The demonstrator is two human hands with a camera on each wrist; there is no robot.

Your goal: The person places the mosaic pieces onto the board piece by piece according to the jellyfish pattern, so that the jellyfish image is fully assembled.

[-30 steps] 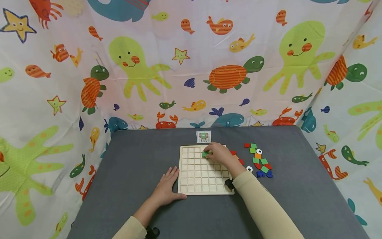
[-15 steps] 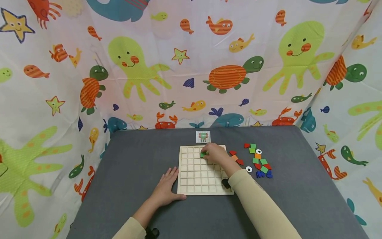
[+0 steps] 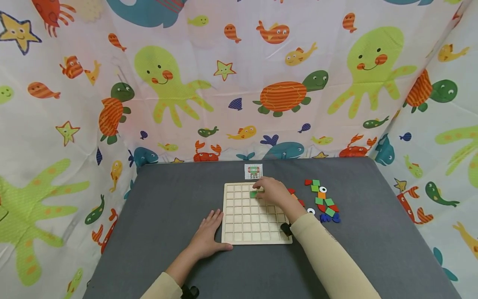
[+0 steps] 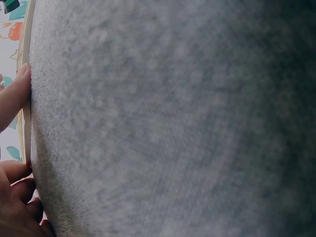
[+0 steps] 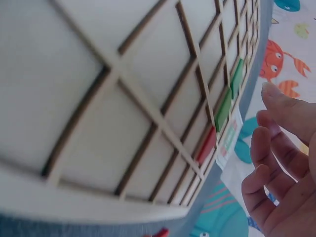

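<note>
A pale wooden grid board [image 3: 239, 219] lies on the grey table. My left hand [image 3: 206, 233] rests at its left edge, fingers extended along the side and thumb at the near corner; the left wrist view shows the fingertips touching the rim. Over the board's far part hovers my right hand [image 3: 274, 192], its fingers loosely curled with nothing between them. One green tile [image 3: 253, 194] sits in a cell by those fingertips. In the right wrist view, two green tiles, one nearer [image 5: 223, 111], and a red tile [image 5: 207, 145] lie in cells along the far rows.
A small picture card [image 3: 253, 171] lies just beyond the board. To the right are loose pieces: green squares [image 3: 328, 202], red pieces [image 3: 308, 182], an orange square [image 3: 321, 195], white rings [image 3: 323, 189] and blue pieces [image 3: 325, 218]. A cartoon sea-animal curtain [image 3: 239, 83] hangs behind the table.
My right hand fingered a green tile on the board; now its fingertips have lifted off, leaving the tile in its cell. My left hand has stayed at the board's edge.
</note>
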